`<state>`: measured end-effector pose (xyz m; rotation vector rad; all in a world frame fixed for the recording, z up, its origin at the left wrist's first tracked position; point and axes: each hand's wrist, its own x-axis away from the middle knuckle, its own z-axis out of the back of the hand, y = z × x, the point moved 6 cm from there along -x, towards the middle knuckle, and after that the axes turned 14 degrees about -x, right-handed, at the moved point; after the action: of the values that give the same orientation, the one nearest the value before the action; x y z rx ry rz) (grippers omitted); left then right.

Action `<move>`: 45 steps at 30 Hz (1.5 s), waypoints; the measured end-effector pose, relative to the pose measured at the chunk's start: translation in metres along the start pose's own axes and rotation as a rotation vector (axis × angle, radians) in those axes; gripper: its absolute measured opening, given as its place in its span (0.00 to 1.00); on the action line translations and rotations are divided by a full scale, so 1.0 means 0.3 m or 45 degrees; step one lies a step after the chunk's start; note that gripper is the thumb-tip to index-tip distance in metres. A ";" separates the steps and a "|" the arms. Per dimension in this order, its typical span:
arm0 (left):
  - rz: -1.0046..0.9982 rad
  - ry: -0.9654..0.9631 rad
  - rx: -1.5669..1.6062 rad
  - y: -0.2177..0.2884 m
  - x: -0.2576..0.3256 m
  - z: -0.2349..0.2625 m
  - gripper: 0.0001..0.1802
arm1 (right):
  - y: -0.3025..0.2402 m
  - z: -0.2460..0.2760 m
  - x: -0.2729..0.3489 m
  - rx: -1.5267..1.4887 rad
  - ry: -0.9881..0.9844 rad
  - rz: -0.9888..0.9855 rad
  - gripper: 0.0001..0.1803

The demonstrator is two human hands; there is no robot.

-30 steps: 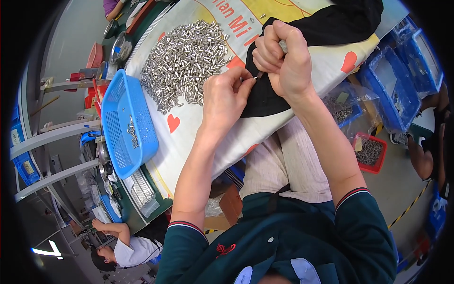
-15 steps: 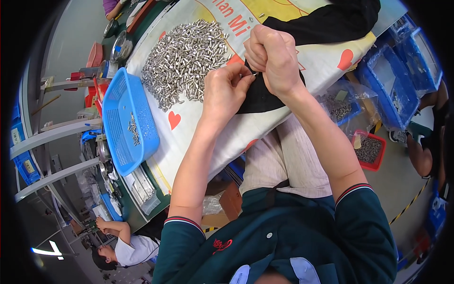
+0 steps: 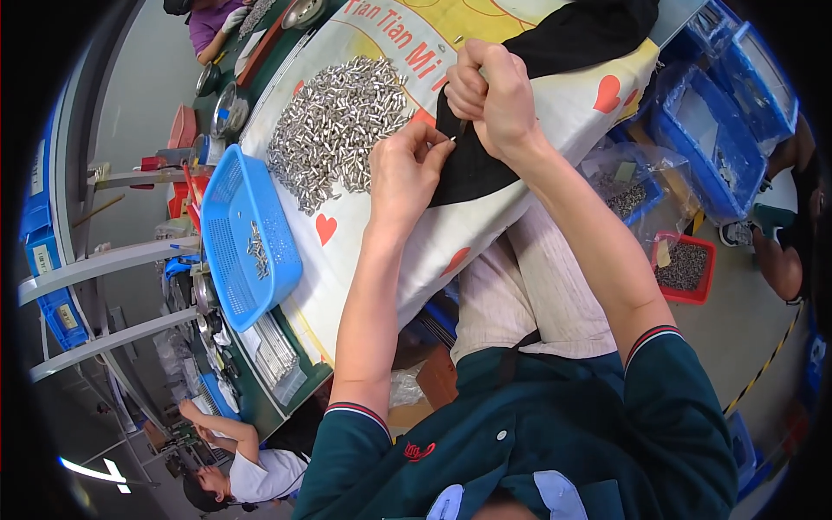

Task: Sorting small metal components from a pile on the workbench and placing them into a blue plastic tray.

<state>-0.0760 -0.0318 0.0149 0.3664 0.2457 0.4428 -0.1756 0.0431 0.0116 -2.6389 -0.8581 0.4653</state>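
Observation:
My left hand (image 3: 404, 172) pinches a small silvery metal piece between thumb and forefinger, and only its tip shows. Close to its right, my right hand (image 3: 501, 97) is closed in a fist. A thin end seems to stick out below that fist, but what it grips is hidden. Black cloth (image 3: 478, 176) lies under both hands, and more dark fabric stretches to the far right. On the patterned tablecloth (image 3: 381, 269), left of my left hand, is a large pile of small shiny metal pins (image 3: 334, 134).
A blue plastic basket (image 3: 293, 276) with a few pins stands left of the pile. Blue crates (image 3: 706, 143) and a red bin (image 3: 706, 290) of small parts are on the right. One person (image 3: 264, 472) is at lower left, another (image 3: 208, 30) at upper left.
The whole view has shifted slightly. My left fingertips, close against the right fist before, are now a little apart from it with the metal piece. The right hand stays closed.

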 end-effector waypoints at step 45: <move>0.095 -0.017 0.055 -0.028 -0.416 -0.044 0.15 | 0.002 -0.005 -0.003 0.080 -0.013 -0.020 0.20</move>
<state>-0.1863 -0.0923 0.0184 0.4217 0.2298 0.5089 -0.1753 0.0418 0.0128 -2.5732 -0.8526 0.4938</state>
